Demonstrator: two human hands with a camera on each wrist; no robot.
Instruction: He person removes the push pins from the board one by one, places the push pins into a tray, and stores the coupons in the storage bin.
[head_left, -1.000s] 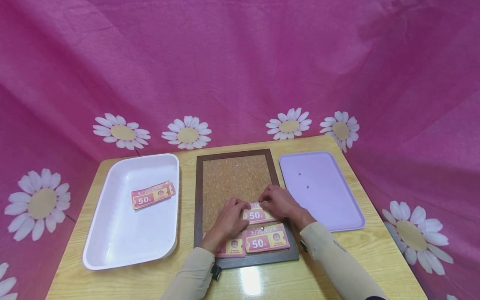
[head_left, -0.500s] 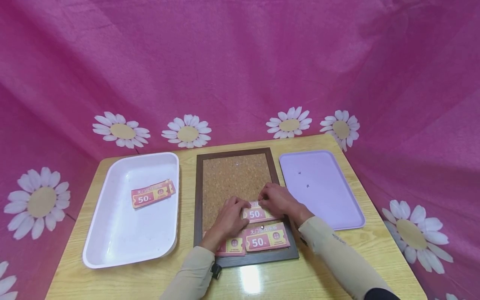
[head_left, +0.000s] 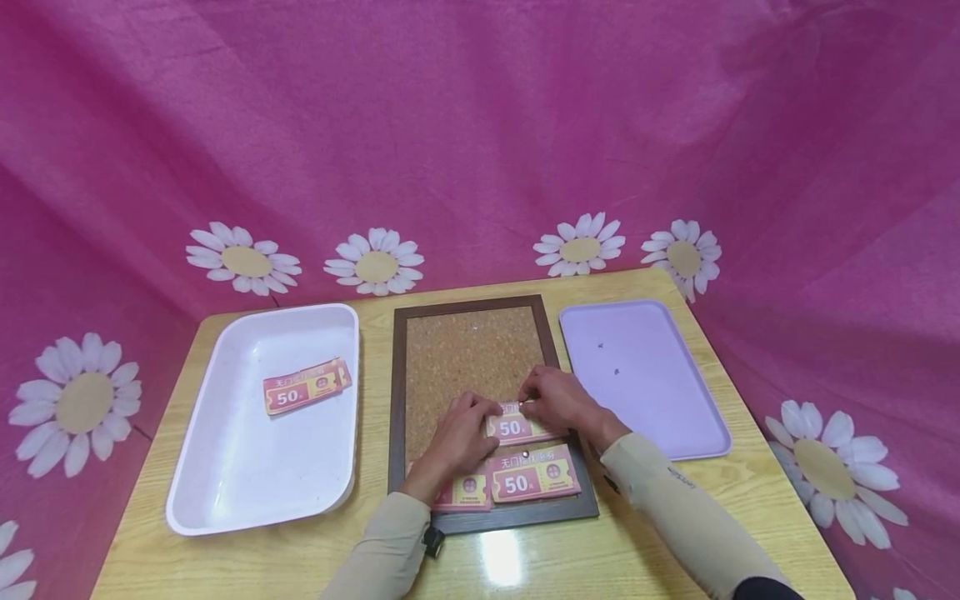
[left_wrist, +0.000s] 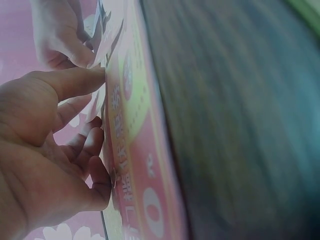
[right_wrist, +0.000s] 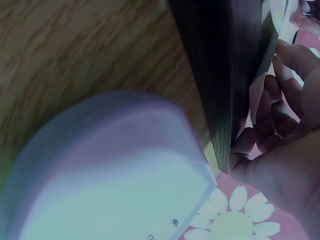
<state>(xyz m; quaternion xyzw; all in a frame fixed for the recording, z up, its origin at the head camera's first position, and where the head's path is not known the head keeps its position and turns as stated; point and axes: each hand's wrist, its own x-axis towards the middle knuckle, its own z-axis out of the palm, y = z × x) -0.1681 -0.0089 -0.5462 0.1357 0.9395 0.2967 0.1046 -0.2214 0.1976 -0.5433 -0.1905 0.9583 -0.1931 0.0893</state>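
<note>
On the corkboard, my left hand presses the left end of a pink-and-yellow coupon with spread thumb and fingers. My right hand pinches a tiny thumbtack at that coupon's top edge; the fingers mostly cover it. Just below lies another coupon, with a round tack in its upper middle. A further coupon at the lower left is partly under the left wrist. In the left wrist view, the left fingertips touch coupon paper. The right wrist view shows the right fingers at the coupon's edge.
A white basin on the left holds a small stack of coupons. At the right, a lilac tray bears two tiny dark tacks. A dark wooden frame edges the corkboard on the wooden table.
Both hands stay at the same coupon with almost no movement. The right forearm has shifted slightly, showing more of a dark sleeve band. The view moves only a little.
</note>
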